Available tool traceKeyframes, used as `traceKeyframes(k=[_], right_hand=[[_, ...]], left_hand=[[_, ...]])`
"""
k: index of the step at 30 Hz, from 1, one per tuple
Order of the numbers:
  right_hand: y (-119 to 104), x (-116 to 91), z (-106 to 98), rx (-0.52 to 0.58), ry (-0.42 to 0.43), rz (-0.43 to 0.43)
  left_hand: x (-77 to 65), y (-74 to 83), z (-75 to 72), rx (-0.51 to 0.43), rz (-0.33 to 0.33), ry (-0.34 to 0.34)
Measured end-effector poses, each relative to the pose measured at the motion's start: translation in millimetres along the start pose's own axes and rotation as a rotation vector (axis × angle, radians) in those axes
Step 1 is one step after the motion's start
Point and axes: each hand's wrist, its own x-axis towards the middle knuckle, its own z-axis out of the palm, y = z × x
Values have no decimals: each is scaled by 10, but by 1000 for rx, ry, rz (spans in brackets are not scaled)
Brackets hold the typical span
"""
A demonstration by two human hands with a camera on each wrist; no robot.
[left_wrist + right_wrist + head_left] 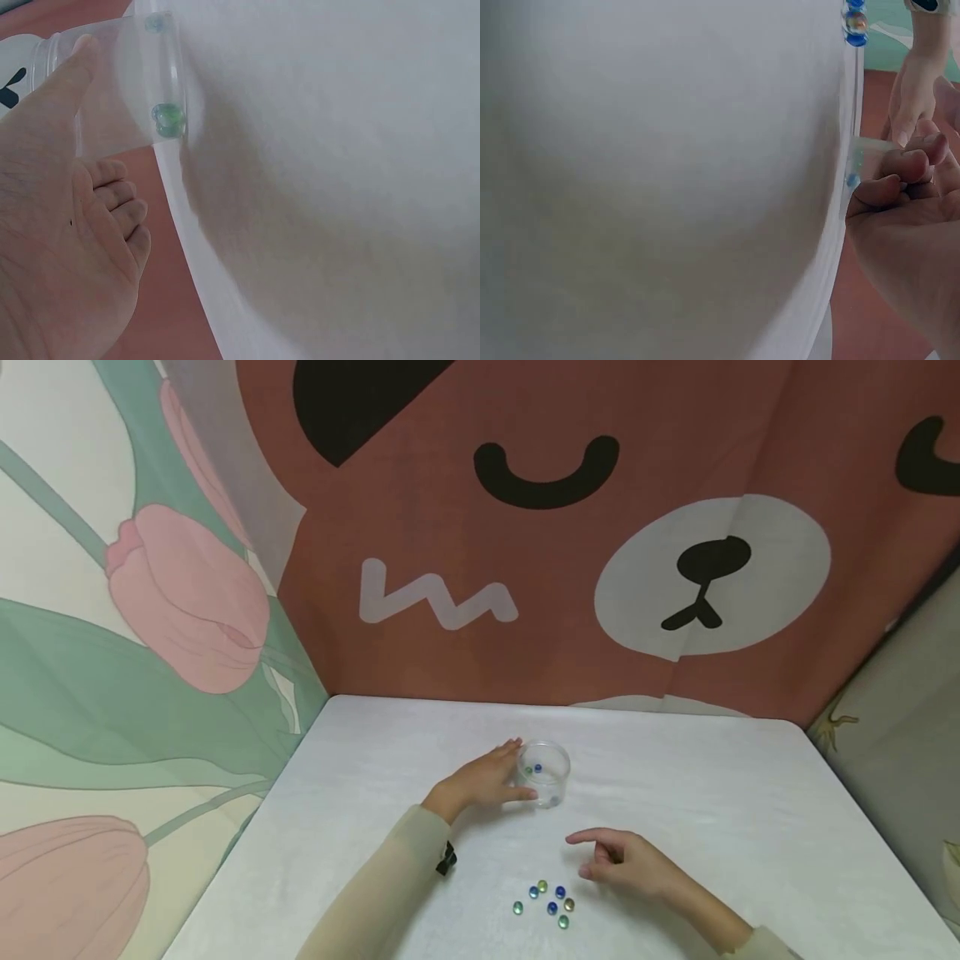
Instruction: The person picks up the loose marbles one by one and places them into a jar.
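Left grip (pixel 486 781) clasped round the clear cup (pixel 551 787), toward the tabletop's (pixel 712 793) far edge; right grip (pixel 628 865), finger and thumb apart, near loose marbles (pixel 552 908). Cup-filling seems in hand; next likely calls for pinching a marble.

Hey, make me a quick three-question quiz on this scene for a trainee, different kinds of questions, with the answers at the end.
1. Which of the person's hands grips the clear cup?
2. True or false: there are no marbles in the cup.
3. Fill in the number: in the head view, ___ loose marbles lie on the white table near the right hand.

Key:
1. The left hand.
2. False: marbles in the cup show through its clear wall.
3. Seven.
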Motion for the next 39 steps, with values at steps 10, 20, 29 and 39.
traceKeyframes(k=[10, 20, 29, 39], right_hand=[[47, -100, 69, -84, -79, -48], [76, -125, 167, -168, -126, -111], [54, -121, 225, -213, -116, -102], [30, -101, 274, -252, -91, -86]], left_hand=[[6, 11, -8, -14, -9, -7], [17, 8, 8, 0, -11, 0], [-5, 42, -6, -13, -21, -10], [-1, 33, 1, -7, -23, -12]])
